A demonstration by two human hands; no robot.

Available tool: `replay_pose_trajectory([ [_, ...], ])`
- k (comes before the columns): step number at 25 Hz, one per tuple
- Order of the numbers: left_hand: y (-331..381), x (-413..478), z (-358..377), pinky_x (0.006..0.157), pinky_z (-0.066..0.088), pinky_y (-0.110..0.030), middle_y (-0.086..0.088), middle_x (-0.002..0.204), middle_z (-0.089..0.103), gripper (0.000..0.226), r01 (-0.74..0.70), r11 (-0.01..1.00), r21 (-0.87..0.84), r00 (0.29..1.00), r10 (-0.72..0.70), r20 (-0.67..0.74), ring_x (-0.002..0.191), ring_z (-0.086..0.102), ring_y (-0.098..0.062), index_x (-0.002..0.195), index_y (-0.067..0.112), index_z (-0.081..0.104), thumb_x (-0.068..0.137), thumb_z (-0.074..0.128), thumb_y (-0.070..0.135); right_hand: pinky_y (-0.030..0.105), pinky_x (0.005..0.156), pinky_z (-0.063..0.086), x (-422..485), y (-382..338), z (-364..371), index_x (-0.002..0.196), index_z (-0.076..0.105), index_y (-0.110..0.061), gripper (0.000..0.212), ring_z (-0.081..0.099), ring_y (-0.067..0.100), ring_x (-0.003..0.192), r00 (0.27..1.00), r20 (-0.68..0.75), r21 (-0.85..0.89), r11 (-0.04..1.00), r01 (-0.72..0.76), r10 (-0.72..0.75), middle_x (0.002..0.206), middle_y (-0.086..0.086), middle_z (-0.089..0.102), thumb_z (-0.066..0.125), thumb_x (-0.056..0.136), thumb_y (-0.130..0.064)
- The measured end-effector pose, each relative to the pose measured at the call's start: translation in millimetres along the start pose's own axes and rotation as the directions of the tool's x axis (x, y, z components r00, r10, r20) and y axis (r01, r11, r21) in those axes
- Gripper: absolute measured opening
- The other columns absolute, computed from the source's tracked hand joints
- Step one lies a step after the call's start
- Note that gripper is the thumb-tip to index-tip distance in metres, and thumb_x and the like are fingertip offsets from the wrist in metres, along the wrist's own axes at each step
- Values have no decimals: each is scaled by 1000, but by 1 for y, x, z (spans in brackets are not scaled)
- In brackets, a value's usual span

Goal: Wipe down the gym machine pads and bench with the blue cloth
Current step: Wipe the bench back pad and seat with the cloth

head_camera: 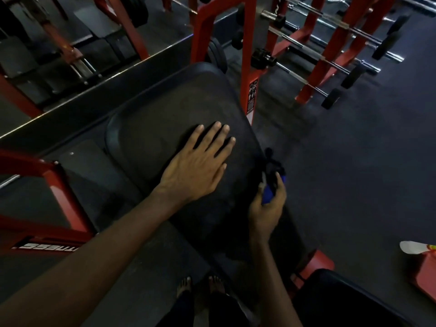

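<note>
Nearest the lens, two bare forearms are extended over the large black vinyl bench pad (151, 114), and bare feet (200, 285) are seen on the dark floor below its near end. Left of the pad, a red steel frame with white lettering (47, 241) is set. On the pad's near half the left hand (195, 166) is laid flat, palm down, with fingers straight and slightly spread; nothing is held by it. Behind the pad's far right corner a red steel upright (250, 55) is fixed. At the pad's right edge the right hand (266, 211) is curled around the crumpled blue cloth (269, 195); a dark shape just above the cloth cannot be identified. Farther right of the pad, chrome barbells are stored on a red rack (335, 50), and a white-and-red object (415, 247) is cut off by the picture's edge.
</note>
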State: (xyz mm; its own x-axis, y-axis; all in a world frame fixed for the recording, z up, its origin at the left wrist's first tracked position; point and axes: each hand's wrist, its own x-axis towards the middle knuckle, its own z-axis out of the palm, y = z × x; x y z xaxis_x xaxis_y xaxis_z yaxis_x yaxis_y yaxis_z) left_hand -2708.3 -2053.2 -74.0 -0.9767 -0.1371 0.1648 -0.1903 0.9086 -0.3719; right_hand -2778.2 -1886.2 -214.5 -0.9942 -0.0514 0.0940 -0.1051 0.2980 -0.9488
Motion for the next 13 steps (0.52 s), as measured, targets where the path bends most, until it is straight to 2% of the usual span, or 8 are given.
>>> replay_pose_trajectory([
  [2,-1,-1,1,123,4,-50,-16,166,14,62,-7,1000,5,1000,7,6,154,10,-31,158,13,20,104,29,40,31,114,37,5,39,-27,142,51,-17,50,48,15,134,978,-58,-56,977,-205,201,144,6,54,60,93,-17],
  [4,-2,0,1,123,5,-50,-17,166,14,61,-14,1000,4,1000,14,5,154,10,-31,158,12,20,104,28,40,37,104,42,9,63,-47,140,49,-26,48,54,29,129,916,-91,-114,910,-399,391,139,9,57,55,93,-30],
  [6,-2,0,1,123,7,-50,-17,166,14,61,-17,1000,4,1000,17,5,154,10,-32,158,11,20,104,27,39,44,99,45,14,63,-53,138,47,-31,44,56,36,123,866,-103,-186,846,-499,489,135,10,58,55,95,-31],
  [7,-1,0,0,123,6,-51,-17,165,14,61,-16,1000,7,1000,15,6,154,10,-32,158,11,20,104,27,39,47,99,46,15,52,-50,138,47,-31,45,56,36,123,874,-81,-196,852,-486,480,136,10,58,55,94,-24],
  [9,-2,0,0,123,6,-52,-17,165,14,61,-12,1000,-2,1000,12,7,154,11,-32,158,11,20,104,27,39,46,106,44,15,9,-31,138,50,-29,55,54,29,128,931,-13,-159,918,-363,366,140,5,56,56,87,-10],
  [11,-3,0,-1,122,6,-53,-16,165,16,61,-10,1000,-11,1000,10,18,154,12,-31,158,12,21,103,28,38,31,112,38,5,-40,-4,140,51,-26,60,48,15,135,976,51,-82,975,-206,211,145,-3,51,58,85,-2],
  [13,-3,0,-5,122,7,-52,-15,165,19,60,-13,1000,-18,999,13,34,153,15,-29,157,13,26,102,31,37,13,109,32,-3,-80,16,142,50,-27,58,43,5,138,994,108,-20,1000,-15,17,150,-8,47,62,89,-5],
])
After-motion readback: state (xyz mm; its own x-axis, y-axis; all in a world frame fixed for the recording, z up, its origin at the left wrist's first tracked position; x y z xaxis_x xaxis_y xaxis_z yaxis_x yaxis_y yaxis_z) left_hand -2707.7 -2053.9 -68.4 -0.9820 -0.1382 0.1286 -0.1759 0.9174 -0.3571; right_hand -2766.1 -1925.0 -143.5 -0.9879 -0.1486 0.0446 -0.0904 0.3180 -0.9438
